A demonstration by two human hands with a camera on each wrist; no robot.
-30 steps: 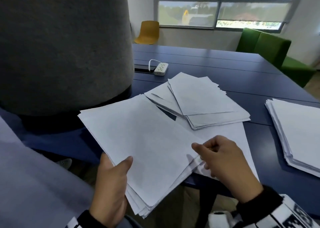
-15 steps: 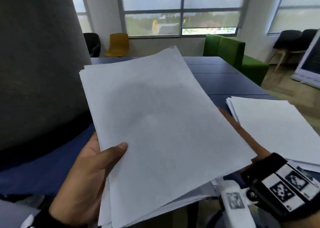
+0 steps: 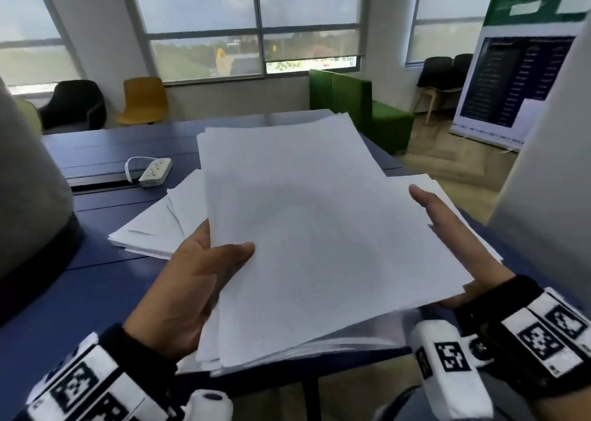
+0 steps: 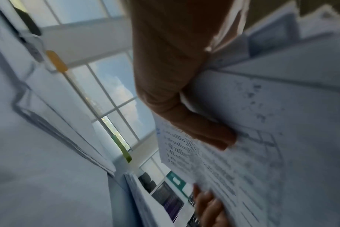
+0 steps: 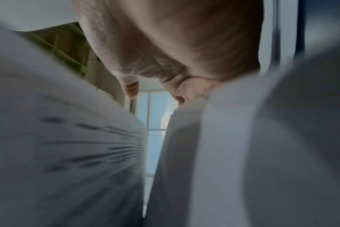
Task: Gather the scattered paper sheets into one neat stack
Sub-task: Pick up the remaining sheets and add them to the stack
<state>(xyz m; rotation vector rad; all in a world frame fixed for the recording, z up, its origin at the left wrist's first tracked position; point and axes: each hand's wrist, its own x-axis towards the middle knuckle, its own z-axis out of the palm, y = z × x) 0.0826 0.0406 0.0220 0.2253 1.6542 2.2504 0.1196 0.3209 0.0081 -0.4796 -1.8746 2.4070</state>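
A thick bundle of white paper sheets (image 3: pixel 307 235) is held up over the blue table (image 3: pixel 96 286), its edges uneven. My left hand (image 3: pixel 198 276) grips the bundle's left edge, thumb on top and fingers underneath. The left wrist view shows those fingers (image 4: pixel 204 132) against the printed underside (image 4: pixel 262 138). My right hand (image 3: pixel 444 225) lies with straight fingers along the bundle's right edge. A loose pile of sheets (image 3: pixel 153 225) lies on the table behind my left hand. Another stack (image 3: pixel 419 180) shows beyond the right hand, mostly hidden.
A white power strip (image 3: pixel 155 172) with its cord lies on the table at the back left. A big grey rounded mass (image 3: pixel 28 196) fills the left edge, and a pale one (image 3: pixel 543 164) the right. Chairs and a green sofa (image 3: pixel 361 107) stand beyond the table.
The bundle has come up off the table in my left hand. My right hand let go of the sheets' corner, passed under the bundle and now lies flat along its right edge.
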